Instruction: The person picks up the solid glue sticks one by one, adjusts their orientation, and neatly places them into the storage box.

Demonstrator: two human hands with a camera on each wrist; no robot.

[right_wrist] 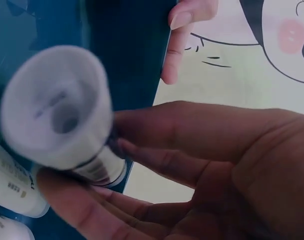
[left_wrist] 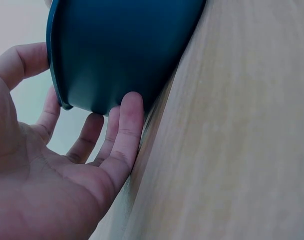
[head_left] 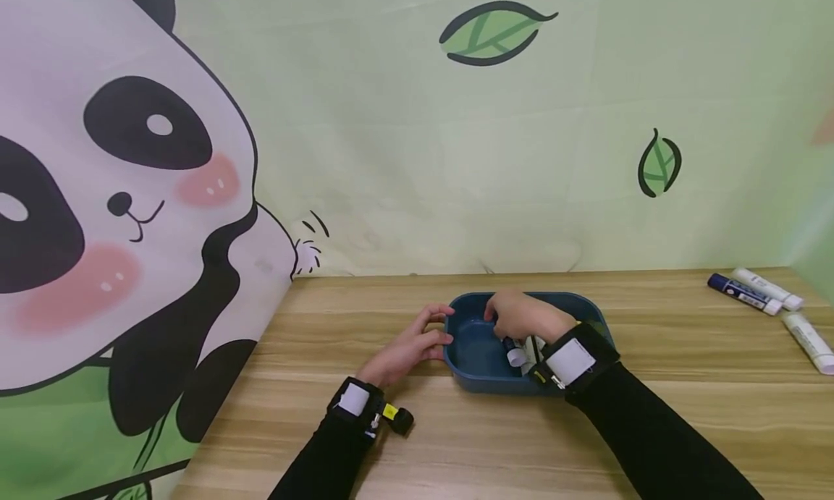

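1. Your hands (head_left: 405,349): two.
2. Your blue bin (head_left: 485,384): one.
3. Glue sticks (head_left: 744,293) on your surface (head_left: 456,449): three.
4. Glue sticks (right_wrist: 54,100) in or over your blue bin: at least three.
5. Printed panda (head_left: 163,247) before you: one.

The blue, rounded rectangular plastic bin (head_left: 476,346) sits on the wood-grain table (head_left: 658,420), in front of the pale green fabric backdrop (head_left: 417,145). The left hand (head_left: 407,346) is at the bin's left end; the right hand (head_left: 526,315) reaches inside, around a dark-blue-and-white cylindrical tube (head_left: 516,355), beside white cylindrical tubes (right_wrist: 18,182). Off to the far right, a navy-and-white cylindrical tube (head_left: 745,294) lies before one white cylinder (head_left: 769,289), another white cylinder (head_left: 809,343) nearer me.
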